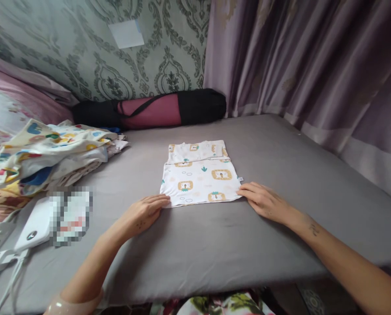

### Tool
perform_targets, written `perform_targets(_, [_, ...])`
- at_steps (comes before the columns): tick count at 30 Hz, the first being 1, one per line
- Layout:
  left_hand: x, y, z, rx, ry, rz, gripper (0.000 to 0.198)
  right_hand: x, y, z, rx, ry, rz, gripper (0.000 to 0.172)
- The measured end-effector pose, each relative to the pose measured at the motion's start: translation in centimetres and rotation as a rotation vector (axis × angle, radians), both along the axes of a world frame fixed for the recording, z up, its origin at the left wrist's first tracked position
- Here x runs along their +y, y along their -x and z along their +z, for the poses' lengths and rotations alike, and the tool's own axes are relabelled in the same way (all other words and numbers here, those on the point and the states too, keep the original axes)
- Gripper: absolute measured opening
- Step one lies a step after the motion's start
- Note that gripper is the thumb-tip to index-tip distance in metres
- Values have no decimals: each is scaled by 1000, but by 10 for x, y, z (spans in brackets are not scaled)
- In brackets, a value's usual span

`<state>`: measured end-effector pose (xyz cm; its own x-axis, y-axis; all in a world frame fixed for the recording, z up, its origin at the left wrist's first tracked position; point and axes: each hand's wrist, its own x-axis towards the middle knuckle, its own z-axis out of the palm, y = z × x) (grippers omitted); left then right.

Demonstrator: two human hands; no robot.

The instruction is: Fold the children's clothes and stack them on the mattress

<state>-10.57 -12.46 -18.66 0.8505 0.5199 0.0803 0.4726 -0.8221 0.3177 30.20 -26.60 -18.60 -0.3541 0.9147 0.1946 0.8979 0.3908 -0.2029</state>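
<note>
A small white garment [200, 175] printed with yellow lion heads lies folded flat on the grey mattress [215, 245], its near part doubled over the far part. My left hand [144, 212] rests by the garment's near left corner, fingers stretched out and touching the cloth edge. My right hand [264, 201] lies flat at the near right corner, fingertips against the hem. Neither hand grips anything.
A heap of printed clothes [51, 153] sits at the left. A rolled pink mat in a black bag [152, 111] lies along the wall. A white power strip and charger [25, 232] lie at the near left. Purple curtains [313, 65] hang on the right.
</note>
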Motion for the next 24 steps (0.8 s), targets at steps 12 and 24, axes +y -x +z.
perform_targets(12, [11, 13, 5, -20, 68, 16, 33, 7, 4, 11, 229, 47, -81, 22])
perform_targets(24, [12, -4, 13, -265, 331, 398, 31, 26, 2, 17, 448, 152, -367, 19])
